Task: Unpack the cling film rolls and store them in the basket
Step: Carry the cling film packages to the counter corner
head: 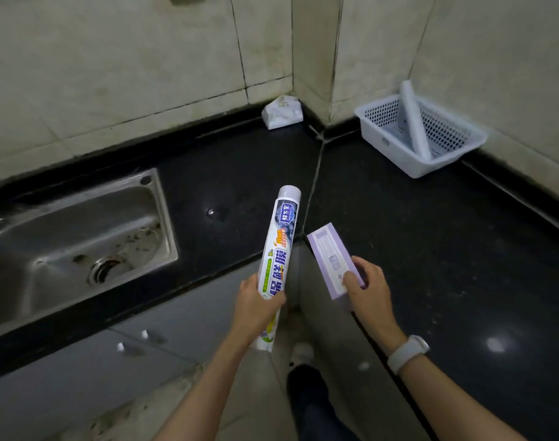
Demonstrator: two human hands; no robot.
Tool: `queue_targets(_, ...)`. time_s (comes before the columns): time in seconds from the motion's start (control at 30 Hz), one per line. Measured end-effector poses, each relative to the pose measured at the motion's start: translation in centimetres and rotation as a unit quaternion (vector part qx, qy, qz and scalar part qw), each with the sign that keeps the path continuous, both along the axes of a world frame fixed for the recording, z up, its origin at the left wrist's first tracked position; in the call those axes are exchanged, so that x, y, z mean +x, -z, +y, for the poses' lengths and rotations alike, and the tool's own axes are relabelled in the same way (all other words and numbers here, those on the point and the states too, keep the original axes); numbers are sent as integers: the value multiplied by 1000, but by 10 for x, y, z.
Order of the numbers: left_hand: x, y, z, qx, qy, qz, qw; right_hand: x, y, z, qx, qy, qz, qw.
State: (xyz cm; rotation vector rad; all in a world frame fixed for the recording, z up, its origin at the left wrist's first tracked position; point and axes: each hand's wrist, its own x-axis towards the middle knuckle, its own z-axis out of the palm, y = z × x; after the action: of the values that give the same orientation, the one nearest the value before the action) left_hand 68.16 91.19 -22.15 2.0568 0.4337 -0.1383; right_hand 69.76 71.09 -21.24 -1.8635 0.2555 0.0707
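Observation:
My left hand [257,300] grips the lower part of a cling film roll [279,246] in a white and blue printed wrapper, held upright and tilted away over the counter's front edge. My right hand [365,288] holds the near end of a pale purple box [330,265], which points away from me. At the back right a white perforated basket [386,141] stands on the black countertop [447,249]. One bare white roll [415,119] leans inside it, its top sticking out above the rim.
A steel sink [80,240] is set into the counter on the left. A crumpled white wrapper [283,111] lies in the back corner against the tiled wall. Grey cabinet doors [128,348] and floor show below between my arms.

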Motion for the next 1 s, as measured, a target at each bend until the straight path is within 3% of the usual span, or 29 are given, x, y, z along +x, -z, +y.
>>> queue_targets(0.23,180,5,30,119,107,39,986,165,4,17,8,55,23,998)
queue_targets(0.47,310,19,29,225,248,63,940,248,8,7,-47,132,34,989)
queue_targets(0.63,372,33,26,233,280,55,930,274,5,-4,-55,176,55,981)
queue_targets(0.83,400,36,30,212,267,103,934,283,-9,-7,-20,236,46,970)
queue_targets(0.93,406,13,15,150,228,-13,962,289,-23,-8,51,265,58,961)
queue_targets(1.0,410,-7,-3,91,299,-100,945,292,-36,-10,99,259,68,958)
